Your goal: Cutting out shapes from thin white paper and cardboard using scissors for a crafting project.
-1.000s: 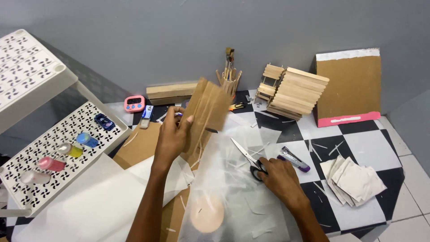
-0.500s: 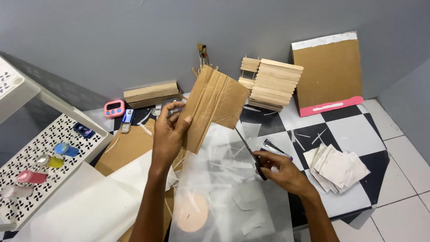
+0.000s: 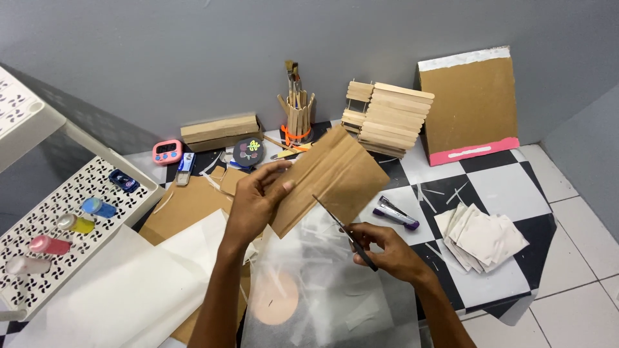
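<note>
Above the clear sheet (image 3: 309, 290), cardboard piece (image 3: 329, 180) in left hand (image 3: 255, 203), scissors (image 3: 345, 233) in right hand (image 3: 387, 248)

Bright, even, soft light from above; faint shadows under objects; sharp focus, slight wide-angle bending at the edges.

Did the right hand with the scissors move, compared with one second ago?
Yes. The right hand lifted the black-handled scissors off the translucent plastic sheet and brought the blades up to the lower edge of the folded brown cardboard piece.
</note>
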